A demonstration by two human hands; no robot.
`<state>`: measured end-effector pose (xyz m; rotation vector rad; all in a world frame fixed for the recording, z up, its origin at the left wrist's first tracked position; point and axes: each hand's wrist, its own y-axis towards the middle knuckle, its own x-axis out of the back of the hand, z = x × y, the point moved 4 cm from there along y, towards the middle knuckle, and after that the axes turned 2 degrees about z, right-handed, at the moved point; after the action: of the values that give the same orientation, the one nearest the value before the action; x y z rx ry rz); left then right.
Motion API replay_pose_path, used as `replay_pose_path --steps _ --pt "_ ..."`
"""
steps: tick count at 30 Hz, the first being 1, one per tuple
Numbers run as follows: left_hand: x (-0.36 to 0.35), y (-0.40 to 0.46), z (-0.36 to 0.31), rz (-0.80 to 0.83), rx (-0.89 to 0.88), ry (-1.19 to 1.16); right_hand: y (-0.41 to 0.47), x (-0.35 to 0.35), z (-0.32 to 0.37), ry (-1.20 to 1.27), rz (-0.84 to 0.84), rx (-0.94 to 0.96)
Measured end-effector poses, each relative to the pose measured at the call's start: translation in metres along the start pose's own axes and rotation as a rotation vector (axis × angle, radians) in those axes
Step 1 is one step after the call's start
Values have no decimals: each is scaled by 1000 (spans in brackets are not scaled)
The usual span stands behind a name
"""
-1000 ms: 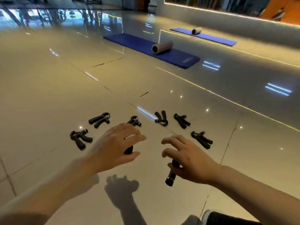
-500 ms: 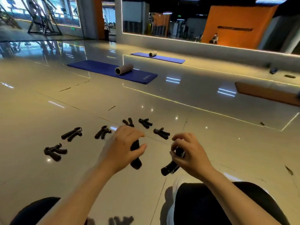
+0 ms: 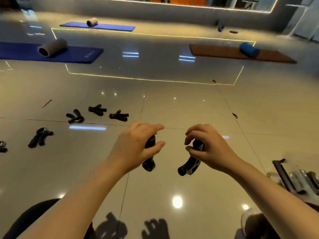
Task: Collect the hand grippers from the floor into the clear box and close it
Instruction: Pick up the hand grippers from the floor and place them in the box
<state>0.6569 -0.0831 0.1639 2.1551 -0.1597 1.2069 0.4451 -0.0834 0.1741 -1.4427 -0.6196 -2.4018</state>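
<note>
Head view: the left hand [image 3: 136,145] curls round one black hand gripper [image 3: 149,157], and the right hand [image 3: 207,149] pinches another hand gripper [image 3: 190,163], both held above the tiled floor [image 3: 172,107]. Five more grippers [image 3: 96,114] lie at ten o'clock. The clear box [image 3: 296,180] sits blurred at four o'clock.

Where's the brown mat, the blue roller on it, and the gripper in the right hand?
brown mat [image 3: 215,51], head view, bare left part.
blue roller [image 3: 249,49], head view, its side.
gripper [image 3: 189,165], head view, lower handle.
</note>
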Motion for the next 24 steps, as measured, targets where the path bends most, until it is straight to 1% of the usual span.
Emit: replay_pose_path --steps 3,6,8,10,14,19,22,24 --pt "-48 27 -23 120 -105 -9 -25 14 -39 -142 105 9" --pt "-84 42 -34 209 -174 18 -38 35 -73 -277 163 -23" --pt "-101 45 -39 230 -194 43 -40 47 -91 -296 185 -60" --pt "-112 49 -46 220 -197 52 -44 53 -104 -302 228 -50" --pt "-131 54 -65 169 -122 82 -57 61 -121 -326 295 9" --pt "-149 43 -121 109 -29 98 -73 70 -136 -321 356 120" --pt "-159 24 -156 57 99 102 -96 79 -152 -256 387 182" --pt "-164 13 -171 46 194 84 -110 85 -165 -209 416 174"
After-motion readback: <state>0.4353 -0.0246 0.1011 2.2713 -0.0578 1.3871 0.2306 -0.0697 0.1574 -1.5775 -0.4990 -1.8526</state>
